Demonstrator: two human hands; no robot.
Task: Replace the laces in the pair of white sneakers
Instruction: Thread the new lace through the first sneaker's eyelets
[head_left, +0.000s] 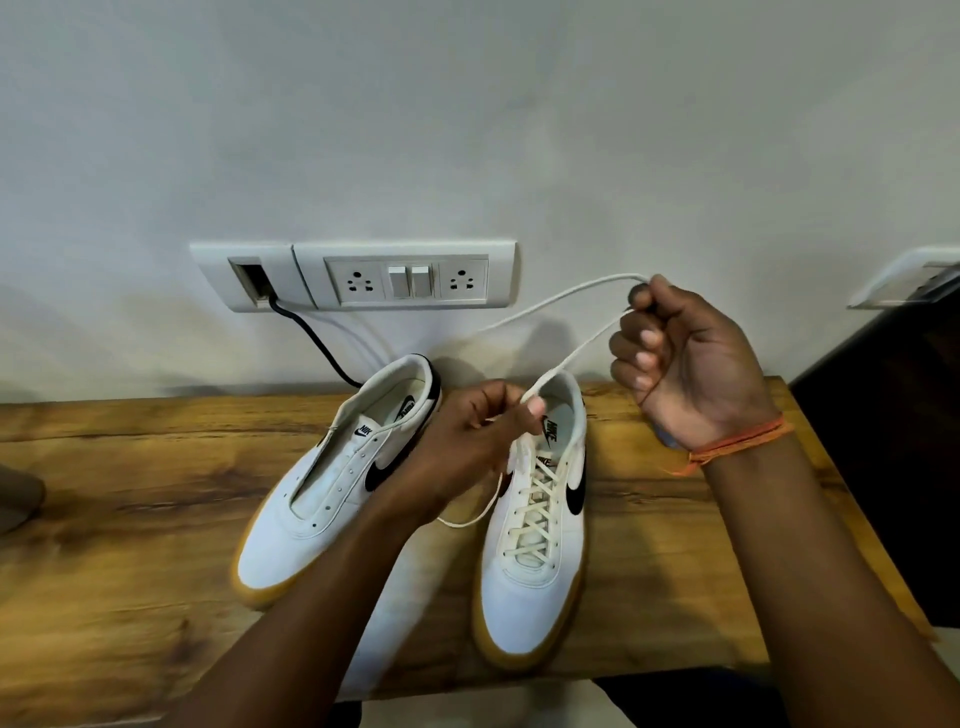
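White sneakers, two of them, are sitting side by side on the wooden desk, toes pointing toward the person and heels toward the wall. The left sneaker is lying with its long axis angled, its toe swinging out to the person's left, and its eyelets are showing bare apart from a thin strand at the top. The right sneaker is running nearly straight toward the person and is carrying a cream lace crisscrossed down its front. The left hand is hovering over the gap between the two shoes, its fingertips pinching the lace just above the right sneaker's collar. The right hand is raised up near the wall, fingers curled tightly, gripping the lace, which is looping out from the fist toward the left hand. One orange thread bracelet is circling the right wrist. One switch panel with two sockets is sitting on the wall, with one black cable dropping behind the left sneaker.
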